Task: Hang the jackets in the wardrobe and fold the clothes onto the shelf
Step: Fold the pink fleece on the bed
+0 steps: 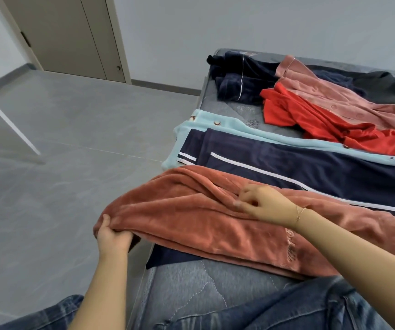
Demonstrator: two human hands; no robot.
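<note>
Both hands' fingers (107,225) pinching fleece garment (191,217)

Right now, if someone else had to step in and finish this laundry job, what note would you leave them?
Left hand: grips the near end of the rust fleece garment at the bed's edge.
Right hand: pinches a fold in the middle of the same garment.
The fleece lies over navy trousers with white stripes, which lie on a light blue garment.
Unsorted further back on the bed: red garment, pink buttoned top, dark navy clothes.
Done: nothing visibly folded or hung.
Left: fold everything, shelve it, hang jackets.
</note>
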